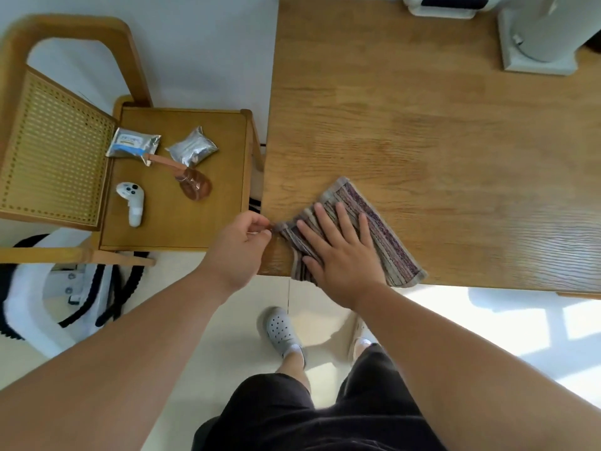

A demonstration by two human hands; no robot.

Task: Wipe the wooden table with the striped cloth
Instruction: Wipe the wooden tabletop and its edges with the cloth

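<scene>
At the near left corner of the worktop (422,125), the right hand (338,255) lies flat, fingers spread, pressing the striped cloth (387,239) down, while the left hand (240,245) pinches the cloth's corner at the edge. Wiping seems to cover only 1 corner so far. The broad wood beyond, toward the white appliance (536,53), looks left to do.

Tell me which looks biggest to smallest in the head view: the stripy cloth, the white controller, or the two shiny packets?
Largest: striped cloth.
Next: blue-labelled packet and plain silver packet, too alike to rank.
Smallest: white controller.
</scene>
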